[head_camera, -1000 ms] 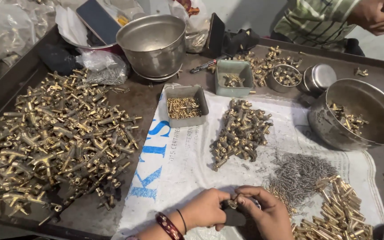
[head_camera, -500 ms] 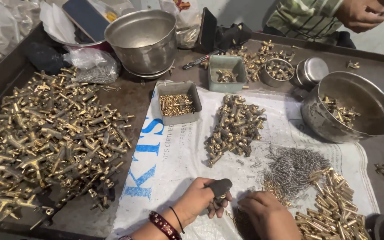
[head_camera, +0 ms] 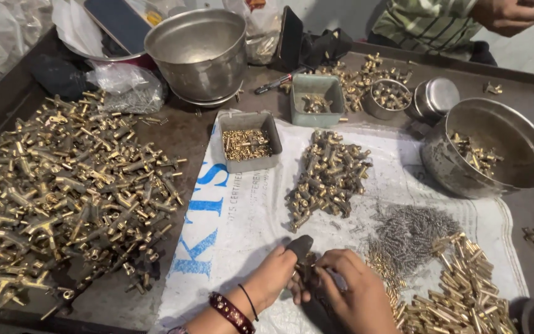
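Brass fitting (head_camera: 307, 272) pinched by both hands' fingers — left hand (head_camera: 273, 278), right hand (head_camera: 353, 294) — over blue-lettered white sack (head_camera: 236, 216).

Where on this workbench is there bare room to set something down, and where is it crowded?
Free: the white sack between the small grey tray, the middle brass heap and the hands; also its strip right of that heap. Crowded: the big brass pile at left and the springs and brass tubes at right.
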